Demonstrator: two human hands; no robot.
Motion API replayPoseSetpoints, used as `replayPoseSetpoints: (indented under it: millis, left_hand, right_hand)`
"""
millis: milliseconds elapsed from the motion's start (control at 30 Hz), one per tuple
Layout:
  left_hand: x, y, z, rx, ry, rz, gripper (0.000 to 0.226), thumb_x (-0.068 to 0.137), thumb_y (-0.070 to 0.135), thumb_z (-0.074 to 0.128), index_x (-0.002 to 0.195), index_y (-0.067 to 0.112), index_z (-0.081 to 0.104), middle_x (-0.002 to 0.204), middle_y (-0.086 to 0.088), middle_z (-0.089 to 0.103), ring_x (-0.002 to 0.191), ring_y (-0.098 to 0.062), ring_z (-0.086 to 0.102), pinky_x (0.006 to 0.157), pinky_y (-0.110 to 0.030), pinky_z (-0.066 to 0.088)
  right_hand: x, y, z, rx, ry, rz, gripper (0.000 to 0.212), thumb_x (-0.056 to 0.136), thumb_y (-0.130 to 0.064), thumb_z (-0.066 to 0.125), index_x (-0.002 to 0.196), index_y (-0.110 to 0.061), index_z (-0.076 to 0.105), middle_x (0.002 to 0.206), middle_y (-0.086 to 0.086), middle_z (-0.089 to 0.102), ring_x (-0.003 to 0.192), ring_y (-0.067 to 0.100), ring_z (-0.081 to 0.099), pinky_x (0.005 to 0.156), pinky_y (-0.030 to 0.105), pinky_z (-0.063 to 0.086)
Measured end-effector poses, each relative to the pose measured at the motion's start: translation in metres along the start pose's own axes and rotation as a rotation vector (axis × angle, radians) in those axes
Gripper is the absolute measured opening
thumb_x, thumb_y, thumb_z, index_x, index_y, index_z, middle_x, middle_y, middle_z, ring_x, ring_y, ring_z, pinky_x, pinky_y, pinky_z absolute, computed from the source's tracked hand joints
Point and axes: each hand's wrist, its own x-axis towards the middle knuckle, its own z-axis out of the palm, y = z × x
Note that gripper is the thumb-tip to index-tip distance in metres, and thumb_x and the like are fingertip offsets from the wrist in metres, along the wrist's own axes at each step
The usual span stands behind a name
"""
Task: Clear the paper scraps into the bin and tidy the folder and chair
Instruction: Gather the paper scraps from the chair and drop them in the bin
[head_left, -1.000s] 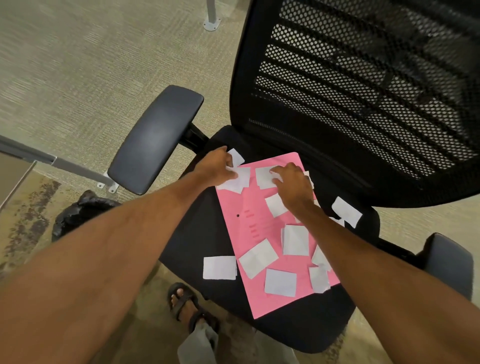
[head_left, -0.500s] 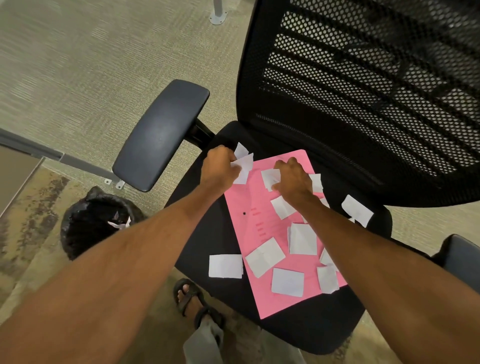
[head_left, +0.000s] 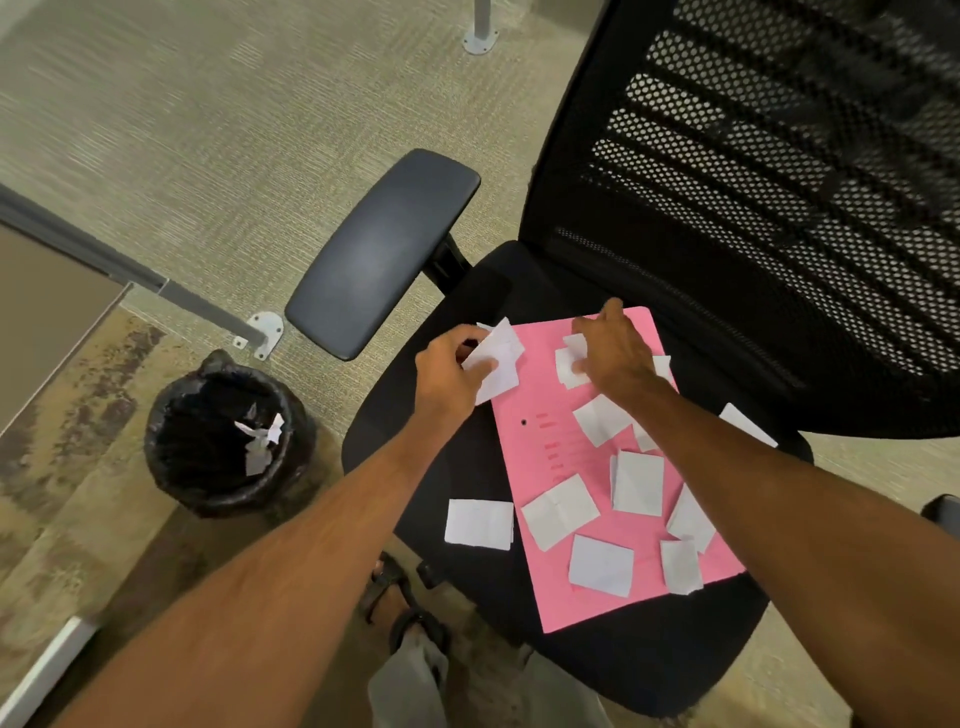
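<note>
A pink folder (head_left: 613, 467) lies flat on the seat of a black office chair (head_left: 467, 457), and many white paper scraps (head_left: 558, 512) are spread over it. One more scrap (head_left: 479, 523) lies on the seat just left of the folder, and another one (head_left: 748, 425) on the seat at the right. The left hand (head_left: 449, 371) is at the far left corner of the folder, its grip clamped on a small bunch of scraps (head_left: 496, 364). The right hand (head_left: 615, 353) rests on the far part of the folder, its fingers (head_left: 582, 368) pressed down on a scrap (head_left: 566, 364) there, not closed around it. A black bin (head_left: 228, 441) stands on the floor left of the chair, near the armrest (head_left: 382, 252), with a few scraps inside.
</note>
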Motion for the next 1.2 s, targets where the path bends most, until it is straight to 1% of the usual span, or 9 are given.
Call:
replayPoseSetpoints:
  millis: [133, 267, 300, 433, 600, 667, 800, 1033, 1200]
  left_hand:
    - [-0.01, -0.013, -0.014, -0.077, 0.067, -0.108, 0.056, 0.081, 0.01, 0.076, 0.131, 0.017, 0.052, 0.088, 0.001, 0.062, 0.076, -0.005, 0.06, 0.062, -0.011, 0.049]
    - [-0.027, -0.028, -0.035, -0.196, 0.141, -0.191, 0.032, 0.084, 0.009, 0.072, 0.115, 0.009, 0.064, 0.101, 0.0, 0.067, 0.094, -0.019, 0.065, 0.085, -0.042, 0.057]
    - [-0.034, -0.033, -0.041, -0.206, 0.169, -0.192, 0.025, 0.085, 0.01, 0.071, 0.11, 0.01, 0.066, 0.101, 0.002, 0.068, 0.094, -0.019, 0.066, 0.084, -0.039, 0.058]
    - [-0.061, -0.067, -0.083, -0.208, 0.4, -0.24, 0.016, 0.088, 0.012, 0.067, 0.098, 0.021, 0.059, 0.084, 0.017, 0.058, 0.077, -0.002, 0.057, 0.064, -0.001, 0.043]
    - [-0.086, -0.125, -0.137, -0.255, 0.574, -0.432, 0.019, 0.09, 0.006, 0.061, 0.099, 0.017, 0.049, 0.094, 0.001, 0.057, 0.084, -0.015, 0.054, 0.073, -0.016, 0.041]
    - [-0.091, -0.156, -0.162, -0.252, 0.595, -0.505, 0.018, 0.091, 0.005, 0.06, 0.101, 0.016, 0.048, 0.098, -0.001, 0.057, 0.09, -0.018, 0.055, 0.079, -0.028, 0.045]
    - [-0.084, -0.214, -0.203, -0.241, 0.626, -0.686, 0.019, 0.092, 0.008, 0.056, 0.11, 0.008, 0.051, 0.11, -0.011, 0.064, 0.101, -0.029, 0.061, 0.089, -0.043, 0.053]
    - [-0.047, -0.29, -0.244, -0.149, 0.621, -0.772, 0.013, 0.092, 0.011, 0.055, 0.103, 0.006, 0.049, 0.108, -0.018, 0.063, 0.096, -0.034, 0.061, 0.076, -0.039, 0.052]
    - [-0.024, -0.337, -0.255, -0.085, 0.517, -0.82, 0.039, 0.094, 0.014, 0.055, 0.131, 0.007, 0.046, 0.126, -0.021, 0.057, 0.111, -0.039, 0.058, 0.09, -0.043, 0.051]
  right_hand:
    - [-0.01, -0.027, -0.01, -0.008, 0.102, -0.094, 0.037, 0.084, -0.015, 0.071, 0.118, -0.012, 0.058, 0.121, 0.015, 0.052, 0.107, 0.033, 0.055, 0.082, 0.043, 0.051]
    - [-0.03, -0.063, -0.01, 0.196, 0.16, -0.139, 0.025, 0.085, -0.021, 0.07, 0.102, -0.009, 0.056, 0.102, 0.015, 0.063, 0.097, 0.033, 0.058, 0.072, 0.036, 0.044]
    - [-0.037, -0.074, -0.008, 0.289, 0.156, -0.136, 0.025, 0.084, -0.021, 0.07, 0.099, -0.007, 0.056, 0.099, 0.017, 0.064, 0.095, 0.034, 0.057, 0.07, 0.033, 0.039]
    - [-0.061, -0.143, 0.013, 0.521, 0.092, -0.177, 0.028, 0.081, -0.023, 0.073, 0.1, -0.007, 0.061, 0.096, 0.014, 0.066, 0.093, 0.032, 0.057, 0.068, 0.024, 0.027]
    - [-0.081, -0.239, 0.066, 0.647, -0.014, -0.26, 0.033, 0.074, -0.019, 0.079, 0.102, -0.008, 0.066, 0.094, 0.007, 0.068, 0.09, 0.023, 0.062, 0.069, 0.012, 0.032]
    - [-0.082, -0.283, 0.093, 0.668, -0.127, -0.271, 0.032, 0.073, -0.015, 0.08, 0.1, -0.011, 0.064, 0.087, -0.003, 0.061, 0.083, 0.017, 0.059, 0.069, 0.019, 0.039]
    - [-0.07, -0.354, 0.144, 0.686, -0.296, -0.206, 0.042, 0.071, -0.011, 0.081, 0.109, -0.01, 0.061, 0.092, -0.002, 0.058, 0.083, 0.016, 0.056, 0.067, 0.025, 0.042]
    - [-0.029, -0.418, 0.224, 0.74, -0.398, 0.006, 0.055, 0.066, -0.002, 0.082, 0.116, -0.004, 0.059, 0.112, 0.019, 0.065, 0.101, 0.033, 0.063, 0.082, 0.044, 0.057]
    - [-0.005, -0.439, 0.259, 0.762, -0.402, 0.087, 0.053, 0.066, 0.0, 0.082, 0.114, -0.003, 0.059, 0.11, 0.017, 0.066, 0.101, 0.032, 0.063, 0.087, 0.042, 0.055]
